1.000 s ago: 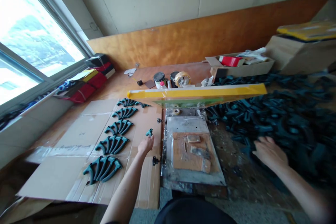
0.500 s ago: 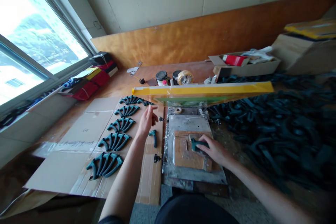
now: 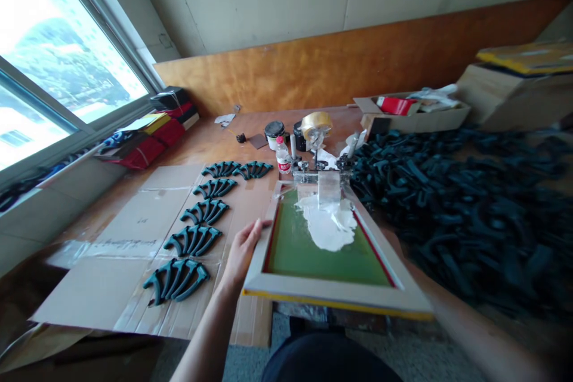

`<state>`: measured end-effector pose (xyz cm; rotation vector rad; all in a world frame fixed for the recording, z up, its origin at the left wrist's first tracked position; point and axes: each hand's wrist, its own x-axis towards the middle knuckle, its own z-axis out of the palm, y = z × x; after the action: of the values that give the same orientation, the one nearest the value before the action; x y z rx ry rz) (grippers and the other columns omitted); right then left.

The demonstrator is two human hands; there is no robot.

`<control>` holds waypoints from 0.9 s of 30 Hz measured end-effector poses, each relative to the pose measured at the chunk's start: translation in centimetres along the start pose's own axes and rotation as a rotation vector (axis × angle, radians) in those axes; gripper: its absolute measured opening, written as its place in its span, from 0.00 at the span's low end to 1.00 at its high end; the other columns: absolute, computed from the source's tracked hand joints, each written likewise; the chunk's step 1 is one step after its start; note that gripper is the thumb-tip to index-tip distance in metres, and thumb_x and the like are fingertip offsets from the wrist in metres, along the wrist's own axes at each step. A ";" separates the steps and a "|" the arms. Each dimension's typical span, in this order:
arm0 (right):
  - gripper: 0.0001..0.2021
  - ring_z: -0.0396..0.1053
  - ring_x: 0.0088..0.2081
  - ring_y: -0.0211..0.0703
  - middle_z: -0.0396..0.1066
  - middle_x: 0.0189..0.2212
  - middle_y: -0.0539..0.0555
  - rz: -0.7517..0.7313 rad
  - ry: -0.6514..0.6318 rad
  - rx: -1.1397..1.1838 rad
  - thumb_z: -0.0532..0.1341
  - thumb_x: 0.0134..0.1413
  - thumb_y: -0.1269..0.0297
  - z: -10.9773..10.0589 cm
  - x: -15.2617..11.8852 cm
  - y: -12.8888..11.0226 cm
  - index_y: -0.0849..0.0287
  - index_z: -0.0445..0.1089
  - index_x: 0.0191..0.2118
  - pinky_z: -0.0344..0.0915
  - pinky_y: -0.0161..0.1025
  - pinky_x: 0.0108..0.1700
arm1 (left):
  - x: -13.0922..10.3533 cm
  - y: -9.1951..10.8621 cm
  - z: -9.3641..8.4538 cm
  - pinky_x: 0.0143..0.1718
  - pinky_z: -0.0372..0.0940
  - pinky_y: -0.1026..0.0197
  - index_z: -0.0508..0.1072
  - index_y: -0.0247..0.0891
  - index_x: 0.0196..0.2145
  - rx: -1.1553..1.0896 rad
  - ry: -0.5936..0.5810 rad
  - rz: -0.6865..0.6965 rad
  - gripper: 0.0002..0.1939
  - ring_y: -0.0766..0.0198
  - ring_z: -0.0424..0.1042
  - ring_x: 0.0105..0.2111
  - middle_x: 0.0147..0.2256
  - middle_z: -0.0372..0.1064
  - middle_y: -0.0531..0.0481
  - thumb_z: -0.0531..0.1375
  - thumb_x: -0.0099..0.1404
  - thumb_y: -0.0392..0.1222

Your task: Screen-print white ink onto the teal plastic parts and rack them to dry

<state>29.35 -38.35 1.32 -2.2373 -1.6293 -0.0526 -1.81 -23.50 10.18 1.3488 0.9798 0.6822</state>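
Observation:
A framed screen with green mesh lies lowered in front of me, its front edge tilted slightly up. White paste spreads over the upper part of the mesh, below a squeegee. My left hand is at the frame's left side, fingers closed on its edge. The frame covers my right hand; only the forearm shows past its right side. Dark green curved handles lie in fanned groups on a cardboard sheet at the left.
A big heap of dark green parts fills the right side. Behind the screen stand a red-labelled bottle, a lidded tub and a tape roll. An open carton sits at the back right, with red folders by the window.
The raised screen has come down over the metal plate and wooden fixture. My left hand has moved down to its left edge. My right hand, earlier on a green handle on the fixture, is now hidden.

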 end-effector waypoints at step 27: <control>0.11 0.66 0.39 0.46 0.70 0.32 0.56 -0.637 -0.124 0.100 0.52 0.55 0.76 -1.6 -0.4 -5.7 0.59 0.70 0.34 0.63 0.40 0.40 | 1.1 -11.8 0.3 0.30 0.63 0.64 0.62 0.42 0.60 0.479 0.023 -0.152 0.30 0.62 0.72 0.29 0.32 0.74 0.50 0.53 0.64 0.54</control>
<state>24.24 -37.72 4.28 -1.5952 -2.2913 0.0026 -2.56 -24.26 -1.64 1.6591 1.3039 0.3568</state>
